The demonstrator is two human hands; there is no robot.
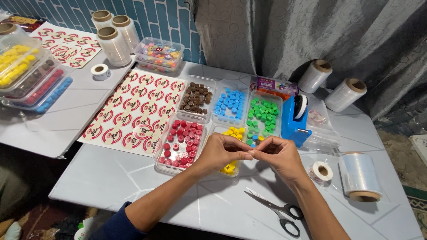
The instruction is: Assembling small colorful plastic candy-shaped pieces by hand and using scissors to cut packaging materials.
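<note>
While your left hand [221,152] and right hand [278,153] meet fingertip to fingertip over the tray of yellow pieces [232,149], pinched shut on something too small to identify, scissors [278,211] lie near your right forearm, and the blue tape dispenser [296,120] stands just behind.

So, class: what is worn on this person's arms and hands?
Both hands are bare: the left hand and right hand show no gloves, rings or watch. A dark blue sleeve is pushed up on the left arm; the right forearm is uncovered.
</note>
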